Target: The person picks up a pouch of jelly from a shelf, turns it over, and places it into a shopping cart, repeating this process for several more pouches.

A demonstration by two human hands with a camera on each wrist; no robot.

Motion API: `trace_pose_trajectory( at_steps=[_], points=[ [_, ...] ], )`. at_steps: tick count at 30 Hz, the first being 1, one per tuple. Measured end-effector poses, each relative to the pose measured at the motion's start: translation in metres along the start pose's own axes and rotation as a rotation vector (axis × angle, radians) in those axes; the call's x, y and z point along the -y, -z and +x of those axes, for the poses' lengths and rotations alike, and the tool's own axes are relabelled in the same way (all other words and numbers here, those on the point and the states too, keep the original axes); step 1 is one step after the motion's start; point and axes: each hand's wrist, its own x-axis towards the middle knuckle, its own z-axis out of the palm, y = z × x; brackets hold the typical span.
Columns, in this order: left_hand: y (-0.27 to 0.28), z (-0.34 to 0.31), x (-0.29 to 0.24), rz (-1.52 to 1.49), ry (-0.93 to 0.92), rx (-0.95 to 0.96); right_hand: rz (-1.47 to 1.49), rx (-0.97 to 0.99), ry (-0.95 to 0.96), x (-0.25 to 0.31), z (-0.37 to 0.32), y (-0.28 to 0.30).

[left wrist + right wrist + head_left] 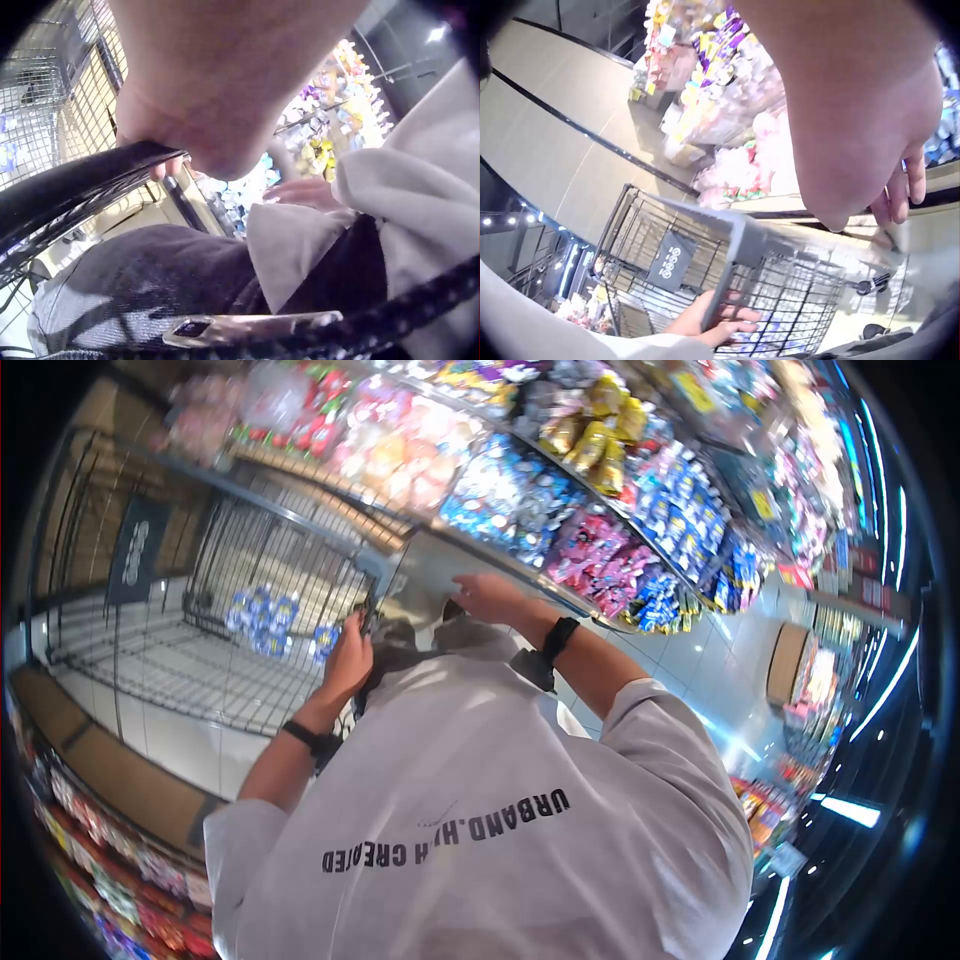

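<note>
A wire shopping cart [190, 650] stands ahead of me on the left, with a dark sign [138, 548] on its far end. My left hand [348, 658] grips the cart's handle; in the left wrist view, fingertips [166, 169] show past the dark bar [82, 184]. Several blue-and-white packets [262, 618] lie inside the cart. My right hand [490, 598] holds nothing and hovers before the candy display, its fingers loosely bent in the right wrist view.
Sloped bins of wrapped sweets, among them blue packets [510, 495], pink packets [592, 550] and gold packets [605, 435], run along the front and right. Another shelf [110, 860] stands at the lower left. Tiled floor [700, 660] shows at the right.
</note>
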Motion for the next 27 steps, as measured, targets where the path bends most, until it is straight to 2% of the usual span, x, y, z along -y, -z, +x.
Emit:
trace_pose_trajectory(
  at_steps=[1, 3, 4, 7, 8, 9, 10, 11, 13, 15, 16, 19, 20, 21, 23, 25, 27],
  points=[
    [-0.002, 0.0, 0.002, -0.014, 0.025, 0.006, 0.007, -0.046, -0.009, -0.018, -0.012, 0.004],
    [-0.003, -0.006, -0.011, 0.179, -0.008, -0.123, 0.051, -0.076, -0.117, -0.06, -0.036, 0.006],
    [-0.006, -0.006, -0.017, 0.271, -0.08, -0.196, 0.06, -0.11, -0.116, -0.084, -0.046, 0.005],
    [-0.007, -0.008, -0.031, 0.394, 0.107, -0.175, 0.041, -0.288, -0.147, -0.162, -0.072, -0.006],
    [-0.009, -0.008, -0.035, 0.407, 0.089, -0.184, 0.047, -0.25, -0.188, -0.187, -0.079, -0.009],
    [-0.013, -0.007, -0.038, 0.453, 0.201, -0.181, 0.053, -0.209, -0.227, -0.216, -0.085, -0.017],
    [-0.016, -0.009, -0.039, 0.495, 0.32, -0.18, 0.007, -0.229, -0.187, -0.261, -0.084, -0.04],
    [-0.018, -0.008, -0.037, 0.541, 0.31, -0.213, -0.04, -0.247, -0.147, -0.298, -0.087, -0.059],
    [-0.022, -0.007, -0.037, 0.494, 0.332, -0.247, 0.068, -0.226, -0.189, -0.319, -0.12, -0.066],
    [-0.027, -0.005, -0.04, 0.523, 0.341, -0.276, 0.022, -0.238, -0.23, -0.366, -0.134, -0.105],
    [-0.027, -0.006, -0.039, 0.539, 0.354, -0.299, 0.01, -0.182, -0.257, -0.382, -0.142, -0.121],
    [-0.025, -0.001, -0.005, 0.544, 0.318, -0.292, 0.082, -0.142, -0.379, -0.389, -0.192, -0.142],
    [-0.023, 0.002, 0.0, 0.489, 0.423, -0.247, 0.093, -0.104, -0.432, -0.406, -0.197, -0.16],
    [-0.024, 0.003, -0.01, 0.488, 0.402, -0.276, 0.149, -0.025, -0.478, -0.402, -0.214, -0.155],
    [-0.028, -0.007, -0.027, 0.362, 0.572, -0.2, 0.247, 0.003, -0.558, -0.404, -0.239, -0.157],
    [-0.035, -0.008, -0.002, 0.379, 0.572, -0.235, 0.379, 0.01, -0.632, -0.413, -0.248, -0.156],
    [-0.039, -0.013, -0.01, 0.393, 0.583, -0.266, 0.383, -0.059, -0.626, -0.419, -0.25, -0.153]
  ],
)
